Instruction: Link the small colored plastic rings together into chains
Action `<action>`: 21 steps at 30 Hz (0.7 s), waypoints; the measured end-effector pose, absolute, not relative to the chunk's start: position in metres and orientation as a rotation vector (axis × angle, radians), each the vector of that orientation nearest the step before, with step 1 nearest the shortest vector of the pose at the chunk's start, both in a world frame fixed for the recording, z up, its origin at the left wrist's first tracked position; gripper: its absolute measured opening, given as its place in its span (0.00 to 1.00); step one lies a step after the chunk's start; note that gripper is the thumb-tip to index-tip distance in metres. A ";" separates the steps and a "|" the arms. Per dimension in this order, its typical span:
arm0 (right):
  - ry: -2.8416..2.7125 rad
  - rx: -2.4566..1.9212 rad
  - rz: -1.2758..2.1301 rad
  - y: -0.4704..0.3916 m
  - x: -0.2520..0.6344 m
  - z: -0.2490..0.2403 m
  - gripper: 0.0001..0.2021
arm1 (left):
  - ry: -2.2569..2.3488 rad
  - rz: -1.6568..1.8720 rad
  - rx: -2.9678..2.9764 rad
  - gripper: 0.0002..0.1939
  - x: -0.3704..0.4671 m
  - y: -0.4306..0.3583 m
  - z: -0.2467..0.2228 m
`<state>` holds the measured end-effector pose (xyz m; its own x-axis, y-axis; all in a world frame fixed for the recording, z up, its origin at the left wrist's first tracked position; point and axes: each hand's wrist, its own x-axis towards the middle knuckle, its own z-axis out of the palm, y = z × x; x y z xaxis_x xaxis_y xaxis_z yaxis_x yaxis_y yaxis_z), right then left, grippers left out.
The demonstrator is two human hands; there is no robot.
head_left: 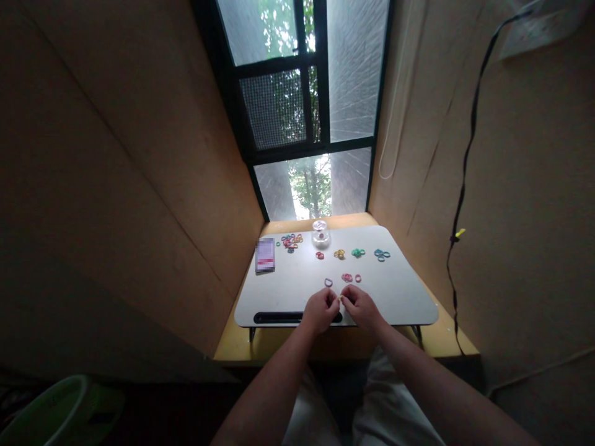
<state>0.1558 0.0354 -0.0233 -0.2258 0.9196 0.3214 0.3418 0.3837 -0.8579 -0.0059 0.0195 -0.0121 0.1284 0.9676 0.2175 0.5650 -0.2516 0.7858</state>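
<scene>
Below a window (356, 74), a white counter (288, 294) carries yellow bands (339, 254), green bands (357, 253) and blue bands (382, 254). Near its front edge the left hand (321, 308) and right hand (361, 306) are together, fingertips pinching a tiny pale item (340, 298) between them; a purple band (328, 283) and pink bands (346, 277) lie just beyond.

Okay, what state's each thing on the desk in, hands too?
Left hand: pinching small pale thing.
Right hand: pinching it too.
Mixed-colour bands: loosely heaped.
Red bands: clustered.
Yellow bands: clustered.
Green bands: clustered.
Blue bands: loosely grouped.
Pink bands: clustered, one apart.
Purple band: alone.
Phone: flat, screen lit.
Clear container: upright, cannot tell whether open.
White desk: legs unfolded.
</scene>
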 end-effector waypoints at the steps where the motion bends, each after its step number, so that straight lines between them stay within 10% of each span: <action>1: -1.769 -1.107 0.820 0.035 0.156 -0.023 0.05 | 1.470 0.997 1.883 0.09 -0.006 0.019 -0.012; 21: -1.774 -1.100 0.803 0.034 0.155 -0.024 0.05 | 1.440 1.056 1.894 0.10 -0.006 0.018 -0.011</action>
<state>0.1554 0.0344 -0.0242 -0.2261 0.9136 0.3379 0.3485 0.3998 -0.8478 -0.0058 0.0176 -0.0113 0.1257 0.9560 0.2651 0.5399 -0.2901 0.7902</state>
